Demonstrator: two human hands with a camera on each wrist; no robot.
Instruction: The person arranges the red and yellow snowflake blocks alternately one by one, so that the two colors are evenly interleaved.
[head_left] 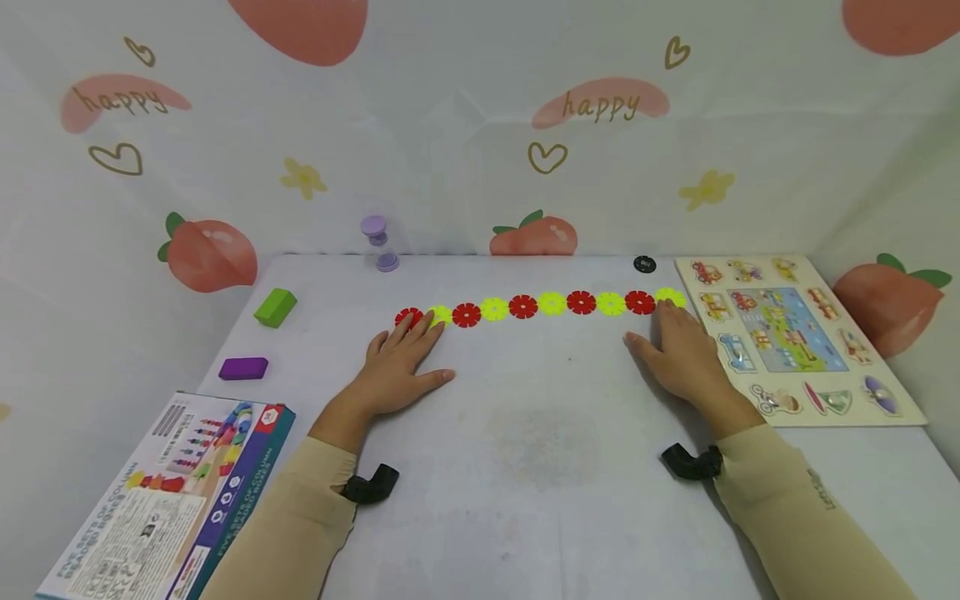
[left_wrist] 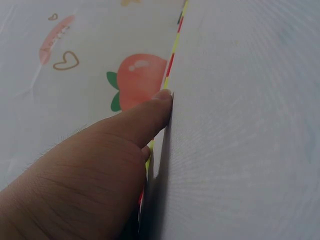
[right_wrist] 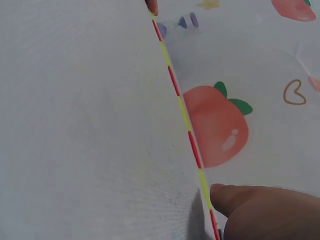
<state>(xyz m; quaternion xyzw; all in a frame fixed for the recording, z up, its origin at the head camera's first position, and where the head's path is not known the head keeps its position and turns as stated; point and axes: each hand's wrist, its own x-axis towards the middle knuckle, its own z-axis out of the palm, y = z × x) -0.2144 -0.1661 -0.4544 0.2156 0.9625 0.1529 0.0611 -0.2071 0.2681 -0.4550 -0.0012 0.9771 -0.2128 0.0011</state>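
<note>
A row of flat, notched plastic discs, red (head_left: 522, 307) and yellow (head_left: 552, 303) by turns, lies across the table. The left hand (head_left: 401, 371) rests at the row's left end, its fingers stretched over the last red disc (head_left: 408, 316) and the yellow one beside it. At the other end, the right hand (head_left: 686, 354) touches the last yellow disc (head_left: 670, 295) with its fingertips. Both thumbs point inward, apart from the discs. From the wrist views the row is a thin striped line, with the left hand (left_wrist: 85, 170) and right hand (right_wrist: 270, 212) beside it.
Left of the row are a green block (head_left: 275, 307), a purple block (head_left: 243, 368) and a toy box (head_left: 135, 517). A purple sand timer (head_left: 380, 244) and a black round piece (head_left: 645, 264) stand behind. A wooden picture puzzle (head_left: 720, 283) lies at the right.
</note>
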